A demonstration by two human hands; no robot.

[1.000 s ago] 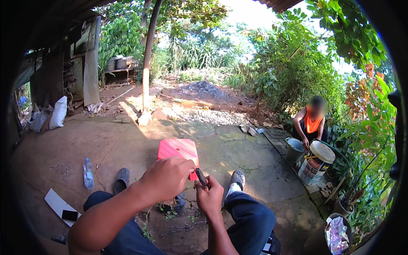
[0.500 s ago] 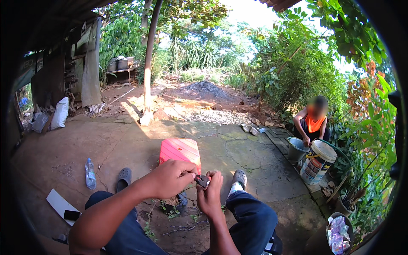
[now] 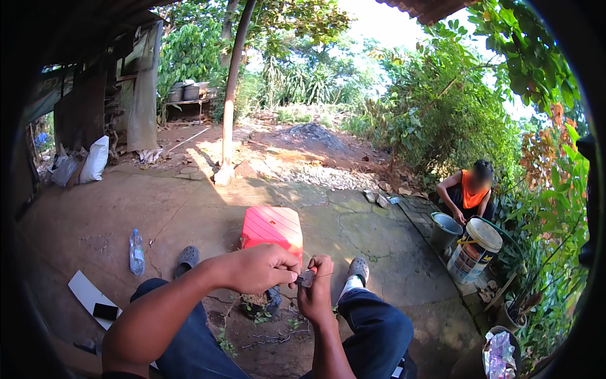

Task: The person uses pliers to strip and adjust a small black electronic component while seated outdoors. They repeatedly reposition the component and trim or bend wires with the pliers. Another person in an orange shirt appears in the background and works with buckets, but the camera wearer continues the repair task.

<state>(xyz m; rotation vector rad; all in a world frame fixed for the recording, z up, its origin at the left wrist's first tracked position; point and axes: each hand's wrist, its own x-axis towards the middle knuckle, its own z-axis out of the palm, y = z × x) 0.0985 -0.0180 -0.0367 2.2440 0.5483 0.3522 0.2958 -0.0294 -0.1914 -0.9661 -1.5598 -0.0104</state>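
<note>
In front of my knees, my left hand [image 3: 268,265] pinches with thumb and fingers at the left end of a small grey piece with a red part [image 3: 307,276]. My right hand [image 3: 315,294] is closed around the other side of this piece, its thumb near the red part. A thin, wire-like strand sticks out to the right of my right hand. The kind of piece is too small to tell. Below my hands, a dark plant pot [image 3: 271,302] with light, crumbly filling and green sprigs stands between my legs, partly hidden by my left forearm.
A red plastic stool [image 3: 273,227] stands just beyond my hands. To the left are a water bottle [image 3: 136,254] and a phone [image 3: 106,311] on a white board [image 3: 85,292]. At right, another person [image 3: 472,189] crouches behind a grey bucket [image 3: 445,231] and a large paint pail [image 3: 475,252].
My hands have turned the small piece, so its grey face and red part now show more. The view has shifted slightly. The other person's head has lowered.
</note>
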